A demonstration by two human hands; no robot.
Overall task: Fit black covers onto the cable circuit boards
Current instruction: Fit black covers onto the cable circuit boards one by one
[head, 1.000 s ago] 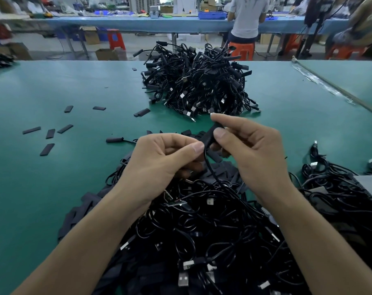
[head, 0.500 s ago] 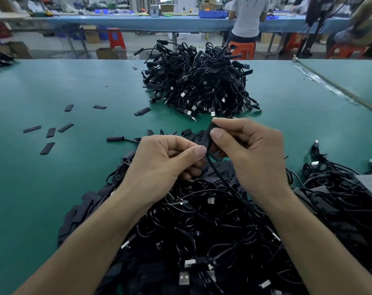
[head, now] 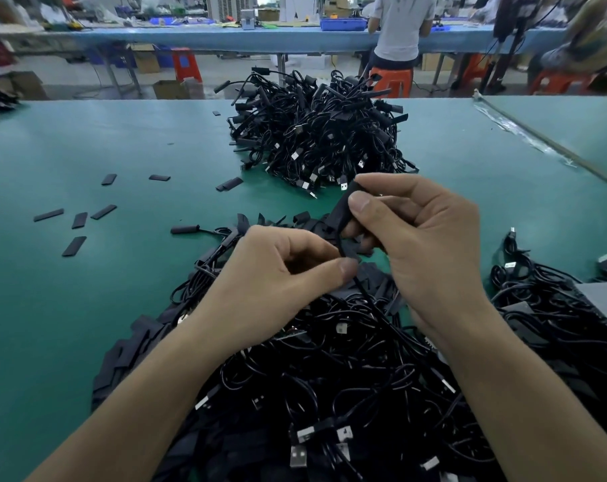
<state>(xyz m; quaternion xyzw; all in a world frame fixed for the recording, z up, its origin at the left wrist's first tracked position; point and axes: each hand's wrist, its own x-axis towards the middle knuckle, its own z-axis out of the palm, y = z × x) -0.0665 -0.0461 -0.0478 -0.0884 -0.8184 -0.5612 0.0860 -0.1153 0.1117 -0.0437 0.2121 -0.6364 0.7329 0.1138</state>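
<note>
Centre frame: right hand (head: 423, 245) pinches the black cover (head: 342, 210) between thumb and curled forefinger, tilted upright. The left hand (head: 277, 283), fingers curled in, pinches the cable (head: 364, 293) just below the cover's lower end; the circuit board itself is hidden, so can't tell how far it's seated. To do it well, I'd say hold the cover steady and feed the cable straight along its axis rather than at an angle, then drop it on the finished heap (head: 316, 133) upper centre, apart from the unsorted pile (head: 330, 377) at bottom centre.
</note>
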